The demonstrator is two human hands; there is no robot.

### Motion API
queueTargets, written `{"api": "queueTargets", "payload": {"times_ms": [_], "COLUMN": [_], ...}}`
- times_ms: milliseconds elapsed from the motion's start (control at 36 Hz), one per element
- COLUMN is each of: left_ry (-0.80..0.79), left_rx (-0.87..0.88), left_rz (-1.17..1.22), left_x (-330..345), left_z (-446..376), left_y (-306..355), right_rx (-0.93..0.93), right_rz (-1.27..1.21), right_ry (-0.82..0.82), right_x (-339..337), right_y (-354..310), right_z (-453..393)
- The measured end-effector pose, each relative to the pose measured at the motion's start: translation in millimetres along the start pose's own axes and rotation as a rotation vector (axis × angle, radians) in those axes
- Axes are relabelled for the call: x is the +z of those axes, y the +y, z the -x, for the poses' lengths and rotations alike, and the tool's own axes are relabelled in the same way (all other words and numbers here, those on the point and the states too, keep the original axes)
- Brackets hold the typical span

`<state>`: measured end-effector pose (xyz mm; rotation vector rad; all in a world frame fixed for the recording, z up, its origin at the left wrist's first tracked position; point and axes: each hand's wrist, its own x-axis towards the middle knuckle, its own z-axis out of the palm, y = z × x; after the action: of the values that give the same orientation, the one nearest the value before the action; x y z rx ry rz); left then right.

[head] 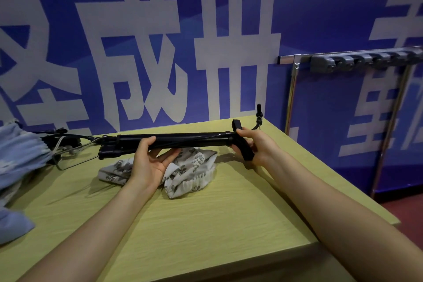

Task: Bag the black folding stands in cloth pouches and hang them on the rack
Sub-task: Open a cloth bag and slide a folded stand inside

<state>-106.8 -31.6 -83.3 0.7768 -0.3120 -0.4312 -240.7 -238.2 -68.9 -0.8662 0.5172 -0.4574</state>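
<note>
1. While held level above the bench (206,224), the black folding stand (174,141) looks rigid and probably light.
2. Left hand (148,162) cradles its shaft with thumb over; right hand (256,146) grips the handle at 3 o'clock.
3. Leaf-print pouch (190,174), limp, lies beneath.

Stand (183,141): black. Pouch (194,171) under fingers: white, grey leaf print. Table (206,224): yellow-green. Cloth (20,151) far left: pale blue. Wall (309,18): blue, white characters. Rack (366,60): grey.

A yellow-green table (206,224) stands before a blue wall (297,18) bearing large white characters (146,52).
</note>
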Motion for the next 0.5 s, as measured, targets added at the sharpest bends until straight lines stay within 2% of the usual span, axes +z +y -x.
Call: {"api": "queueTargets", "payload": {"times_ms": [139,250,500], "left_ry": [0.016,0.013,0.025], "left_rx": [-0.021,-0.026,-0.015], "left_rz": [0.075,0.081,0.085], "left_x": [-0.4,-0.2,5.1], "left_z": [0.7,2.2,2.1], "left_y": [2.2,2.4,3.1], "right_rx": [-0.074,-0.037,-0.022], "right_rz": [-0.059,-0.029,0.113], "right_ry": [-0.066,-0.112,-0.044], "right_x": [2.3,4.7,-0.6], "right_y": [4.3,6.9,-0.4], "right_z": [0.3,1.2,-0.5]}}
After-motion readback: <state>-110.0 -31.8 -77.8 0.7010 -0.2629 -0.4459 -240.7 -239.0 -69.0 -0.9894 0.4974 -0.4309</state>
